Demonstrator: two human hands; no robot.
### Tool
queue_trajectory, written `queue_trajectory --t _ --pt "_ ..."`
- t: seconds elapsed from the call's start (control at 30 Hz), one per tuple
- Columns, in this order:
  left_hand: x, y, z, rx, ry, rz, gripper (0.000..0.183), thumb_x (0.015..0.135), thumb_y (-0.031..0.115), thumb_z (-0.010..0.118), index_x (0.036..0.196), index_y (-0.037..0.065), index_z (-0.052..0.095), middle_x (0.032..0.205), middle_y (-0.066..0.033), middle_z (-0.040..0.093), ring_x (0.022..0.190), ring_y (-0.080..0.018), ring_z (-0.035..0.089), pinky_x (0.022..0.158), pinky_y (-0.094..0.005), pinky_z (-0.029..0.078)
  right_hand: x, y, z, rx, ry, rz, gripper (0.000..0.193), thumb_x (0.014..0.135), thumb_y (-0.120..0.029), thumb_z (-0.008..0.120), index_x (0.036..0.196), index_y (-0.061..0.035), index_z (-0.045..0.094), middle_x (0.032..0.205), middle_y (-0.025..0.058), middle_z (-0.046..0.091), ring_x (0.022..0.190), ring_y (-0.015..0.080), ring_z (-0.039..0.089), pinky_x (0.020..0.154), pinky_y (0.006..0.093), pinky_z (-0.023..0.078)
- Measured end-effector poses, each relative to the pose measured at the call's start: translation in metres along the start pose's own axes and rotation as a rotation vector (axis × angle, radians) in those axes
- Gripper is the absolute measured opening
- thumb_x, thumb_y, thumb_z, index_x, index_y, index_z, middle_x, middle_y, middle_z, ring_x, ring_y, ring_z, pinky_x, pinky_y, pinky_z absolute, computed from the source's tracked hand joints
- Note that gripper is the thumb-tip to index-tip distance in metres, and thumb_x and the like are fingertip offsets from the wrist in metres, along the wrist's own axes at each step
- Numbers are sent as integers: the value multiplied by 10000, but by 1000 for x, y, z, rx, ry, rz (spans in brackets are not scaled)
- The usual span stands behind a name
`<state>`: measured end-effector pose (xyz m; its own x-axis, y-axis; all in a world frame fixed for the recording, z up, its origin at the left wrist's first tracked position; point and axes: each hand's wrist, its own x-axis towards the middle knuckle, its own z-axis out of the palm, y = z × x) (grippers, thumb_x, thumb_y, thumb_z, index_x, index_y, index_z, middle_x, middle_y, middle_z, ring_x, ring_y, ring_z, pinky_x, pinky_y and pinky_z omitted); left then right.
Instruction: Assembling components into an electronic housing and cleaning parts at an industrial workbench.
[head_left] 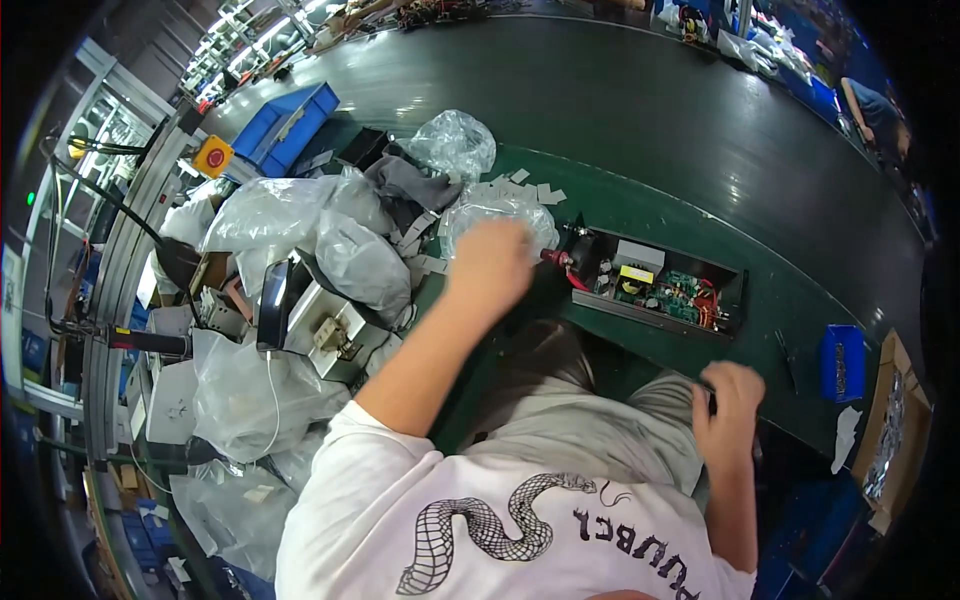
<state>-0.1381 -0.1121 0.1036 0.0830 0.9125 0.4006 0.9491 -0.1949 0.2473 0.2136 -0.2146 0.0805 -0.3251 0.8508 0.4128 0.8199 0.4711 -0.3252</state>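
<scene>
My left hand (495, 262) reaches over a clear plastic bag (530, 222). Its fingers are curled in, and what they hold, if anything, is hidden beneath them. Just right of it lies an open black metal case (655, 323) with a green circuit board (685, 298), a yellow-wrapped transformer (634, 280) and red wires (572, 275) at its left end. Nearer my lap, at the front edge of the bench, my right hand (735, 392) is closed. A bit of something dark shows by its thumb, too small to name.
Small white pieces (545, 194) lie scattered beyond the bag. Plastic-wrapped items (270, 215), a phone (273, 305) on a white cable and a blue bin (287, 130) crowd the left. A small blue box (843, 362) and a cardboard box (893, 440) stand right. A dark conveyor belt (600, 95) runs behind.
</scene>
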Motion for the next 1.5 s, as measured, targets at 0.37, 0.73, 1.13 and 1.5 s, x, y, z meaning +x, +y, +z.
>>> queue_trajectory --t 0.37,0.73,1.13,1.5 --pt "-26 -87 35 377 -140 -180 141 823 208 629 833 101 721 917 -68 658 975 -300 599 782 -437 499 -8 -12 34 298 -324 -40 174 806 -148 693 953 -59 663 1040 94 630 990 317 597 869 406 476" --pt "-20 -103 36 279 -116 -42 136 812 123 626 921 52 666 876 -150 663 885 -353 622 784 -460 496 -26 2 41 316 -327 37 205 790 -192 713 940 -61 668 1021 79 641 975 311 600 870 406 473" --pt "-54 1 24 -1061 117 -537 183 847 4 706 896 63 540 779 -7 596 692 -93 540 667 -235 450 -10 -26 39 404 -141 158 192 784 -131 726 952 -42 703 936 125 677 871 314 639 785 398 511" --pt "-98 78 59 -1755 -398 -857 178 865 -46 668 840 56 525 762 -41 617 709 -113 584 706 -254 492 29 -54 81 439 64 6 147 772 -88 741 904 -36 702 879 92 664 764 274 649 653 357 532"
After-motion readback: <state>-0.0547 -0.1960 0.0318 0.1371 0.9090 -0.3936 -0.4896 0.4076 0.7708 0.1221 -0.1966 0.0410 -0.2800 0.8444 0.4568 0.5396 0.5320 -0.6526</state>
